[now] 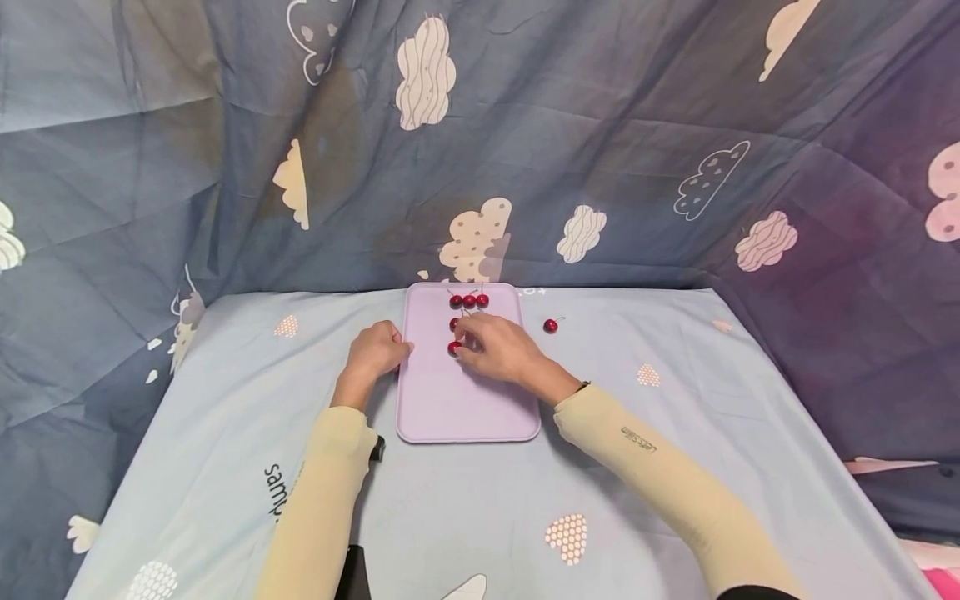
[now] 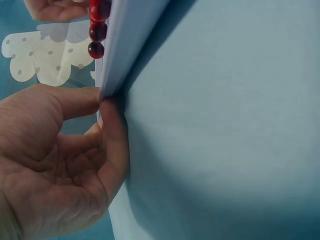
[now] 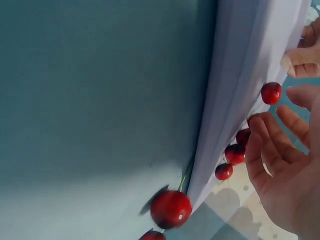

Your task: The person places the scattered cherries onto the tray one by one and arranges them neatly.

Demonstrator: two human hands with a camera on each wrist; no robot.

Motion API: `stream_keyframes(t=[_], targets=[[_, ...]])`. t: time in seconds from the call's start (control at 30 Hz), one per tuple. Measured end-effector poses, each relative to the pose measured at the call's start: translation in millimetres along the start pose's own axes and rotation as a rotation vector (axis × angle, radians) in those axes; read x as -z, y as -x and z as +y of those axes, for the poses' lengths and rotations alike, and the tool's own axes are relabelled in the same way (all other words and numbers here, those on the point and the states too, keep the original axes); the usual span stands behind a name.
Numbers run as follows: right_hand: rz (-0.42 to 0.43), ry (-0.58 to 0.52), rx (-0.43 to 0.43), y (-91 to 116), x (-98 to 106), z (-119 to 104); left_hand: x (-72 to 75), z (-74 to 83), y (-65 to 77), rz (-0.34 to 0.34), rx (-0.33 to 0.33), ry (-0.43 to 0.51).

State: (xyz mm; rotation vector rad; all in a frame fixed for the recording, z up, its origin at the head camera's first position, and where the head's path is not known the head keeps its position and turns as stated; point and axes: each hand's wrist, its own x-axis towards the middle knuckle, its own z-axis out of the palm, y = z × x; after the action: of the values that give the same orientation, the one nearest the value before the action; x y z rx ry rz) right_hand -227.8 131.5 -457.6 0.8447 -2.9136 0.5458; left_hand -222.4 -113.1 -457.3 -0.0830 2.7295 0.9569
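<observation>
A lilac tray (image 1: 465,408) lies on the cloth, its left edge pinched by my left hand (image 1: 378,348) between thumb and fingers, as the left wrist view shows (image 2: 60,155). Over the tray's middle is my right hand (image 1: 498,346), fingers bent and spread apart. A dark red cherry (image 3: 271,93) sits on the tray beside its thumb tip, with a gap between thumb and fingers. Another cherry (image 1: 454,324) lies just behind, partly covered by the right fingers. Farther back stand three cherries in a row, among them the right one (image 1: 483,301).
Off the tray's right side, a stemmed cherry (image 1: 551,326) rests on the pale blue cloth (image 1: 637,333). Part of another cherry (image 3: 152,235) shows at the right wrist view's bottom edge. A dark cloud-print curtain (image 1: 525,167) hangs behind the table.
</observation>
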Motion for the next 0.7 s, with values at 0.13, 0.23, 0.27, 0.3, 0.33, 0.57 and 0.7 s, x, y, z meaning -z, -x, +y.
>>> stream_keyframes(t=[0.13,0.23,0.27,0.3,0.33,0.57,0.7], targets=[[0.090,-0.034,-0.097,12,15,11,0.0,-0.4,0.6,-0.001,-0.001,-0.003],[0.205,-0.079,-0.174,23,25,28,0.0,-1.5,-0.5,0.000,-0.003,-0.011],[0.248,-0.108,-0.208,26,27,34,0.0,-2.0,-1.1,0.000,-0.001,-0.011],[0.289,-0.140,-0.249,30,30,40,0.0,-2.4,-1.7,-0.003,0.002,-0.010],[0.326,-0.191,-0.302,33,31,47,-0.2,-2.6,-2.2,-0.006,0.005,-0.008],[0.413,-0.773,-0.767,52,34,75,0.7,-2.1,-2.3,-0.021,0.027,-0.002],[0.393,-0.868,-0.856,58,33,80,-0.9,-1.8,-2.4,-0.018,0.015,-0.007]])
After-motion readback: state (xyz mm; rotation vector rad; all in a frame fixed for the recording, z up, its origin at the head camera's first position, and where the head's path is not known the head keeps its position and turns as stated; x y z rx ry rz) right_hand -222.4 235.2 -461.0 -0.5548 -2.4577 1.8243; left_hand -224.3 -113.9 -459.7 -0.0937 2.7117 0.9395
